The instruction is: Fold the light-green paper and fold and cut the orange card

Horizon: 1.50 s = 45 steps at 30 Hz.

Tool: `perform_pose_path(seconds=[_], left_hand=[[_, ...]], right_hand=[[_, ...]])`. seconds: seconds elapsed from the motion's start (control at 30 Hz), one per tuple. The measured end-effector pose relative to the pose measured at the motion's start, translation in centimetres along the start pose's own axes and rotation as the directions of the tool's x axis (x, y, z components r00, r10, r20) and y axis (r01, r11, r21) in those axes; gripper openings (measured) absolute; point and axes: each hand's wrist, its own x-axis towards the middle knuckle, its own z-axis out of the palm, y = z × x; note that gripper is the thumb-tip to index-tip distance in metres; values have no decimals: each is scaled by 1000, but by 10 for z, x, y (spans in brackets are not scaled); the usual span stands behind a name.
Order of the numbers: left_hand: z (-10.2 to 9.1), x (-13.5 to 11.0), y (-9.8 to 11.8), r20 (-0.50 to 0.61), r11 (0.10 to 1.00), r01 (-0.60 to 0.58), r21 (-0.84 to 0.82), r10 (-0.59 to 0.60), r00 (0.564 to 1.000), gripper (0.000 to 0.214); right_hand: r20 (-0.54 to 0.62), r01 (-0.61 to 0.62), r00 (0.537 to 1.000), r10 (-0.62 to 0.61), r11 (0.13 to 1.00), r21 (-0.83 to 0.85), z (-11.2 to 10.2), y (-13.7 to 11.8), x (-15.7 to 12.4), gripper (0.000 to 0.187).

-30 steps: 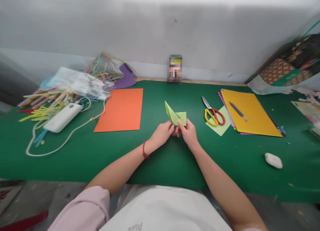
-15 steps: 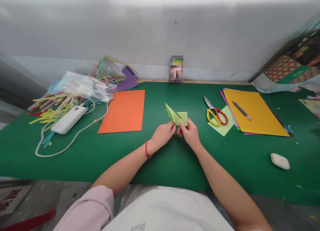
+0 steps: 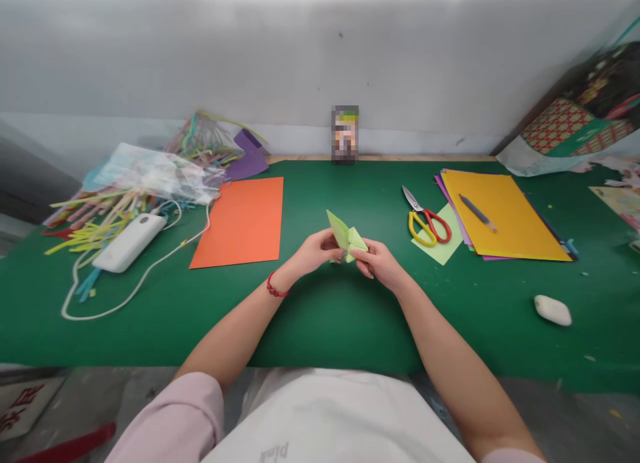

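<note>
A small folded piece of light green paper (image 3: 345,235) is held above the green table mat (image 3: 325,316), near its middle. My left hand (image 3: 313,252) pinches its left side, and a red string bracelet sits on that wrist. My right hand (image 3: 379,261) pinches the right side of the same fold. One pointed flap of the paper sticks up toward the far left. Both hands meet under the paper, fingers closed on it.
An orange sheet (image 3: 241,219) lies left of the hands. Scissors (image 3: 425,219) with yellow and red handles rest on a light green scrap, beside a yellow paper stack (image 3: 500,226) with a pencil (image 3: 477,213). A white power bank (image 3: 129,242) with cable, paper strips, and a white eraser (image 3: 553,310) lie about.
Both hands have turned and drawn slightly nearer, with the green paper folded more compactly between them. The view shifted a little.
</note>
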Motion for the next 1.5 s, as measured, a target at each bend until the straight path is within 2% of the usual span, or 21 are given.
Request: perform_pose_path(seconds=[0.2, 0.6, 1.0, 1.2, 1.5], left_hand=[[8, 1, -2, -82, 999, -44, 4, 44, 996, 25], [18, -1, -2, -190, 998, -55, -42, 46, 981, 31], [16, 2, -3, -162, 974, -83, -210, 49, 986, 49], [19, -5, 5, -100, 982, -94, -162, 79, 992, 43], [29, -7, 4, -130, 976, -123, -181, 100, 986, 34]], right_hand=[[-46, 52, 997, -55, 996, -68, 0, 2, 1, 29], [-32, 97, 994, -101, 989, -110, 1, 3, -1, 28], [29, 119, 993, -117, 987, -107, -2, 4, -2, 34], [-82, 124, 987, -135, 983, -134, 4, 1, -3, 35], [-177, 169, 966, -190, 977, -127, 0, 0, -4, 38]])
